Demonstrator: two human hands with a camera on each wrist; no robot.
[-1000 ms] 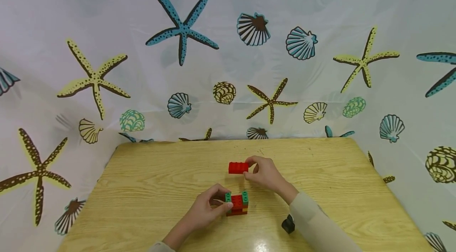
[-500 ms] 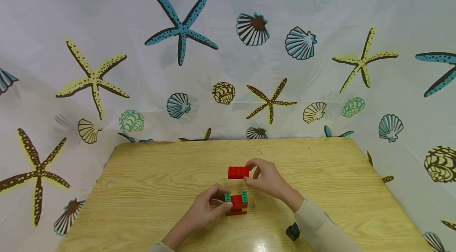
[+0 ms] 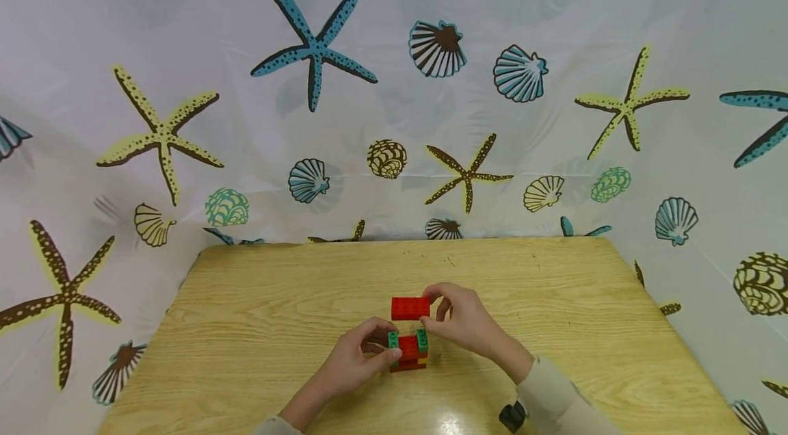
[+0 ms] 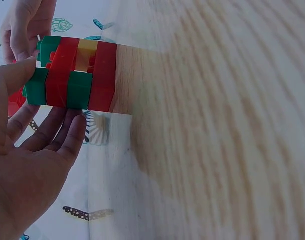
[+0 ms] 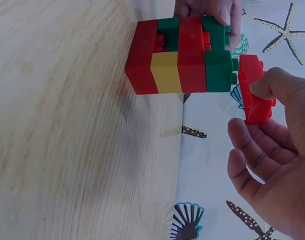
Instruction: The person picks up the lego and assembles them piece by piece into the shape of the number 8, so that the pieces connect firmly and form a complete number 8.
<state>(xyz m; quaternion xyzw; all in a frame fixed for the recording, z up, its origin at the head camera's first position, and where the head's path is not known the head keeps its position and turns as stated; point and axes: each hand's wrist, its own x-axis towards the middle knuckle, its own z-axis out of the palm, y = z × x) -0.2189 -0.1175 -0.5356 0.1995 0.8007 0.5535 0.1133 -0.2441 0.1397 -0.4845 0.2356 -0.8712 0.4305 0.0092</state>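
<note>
A stack of toy building bricks stands on the table, red, yellow and green, with a green brick at each end of its top. My left hand grips the stack by its left side, thumb in front and fingers behind. In the right wrist view the layers of the stack show clearly, with a gap in the middle of some. My right hand pinches a loose red brick by its right end. That red brick is held just above the green bricks, apart from them.
The wooden table runs back to a white curtain printed with starfish and shells. A small black object is at the right sleeve's cuff.
My right hand has brought the red brick toward me, nearer to the top of the stack. The left hand and the stack stay in place.
</note>
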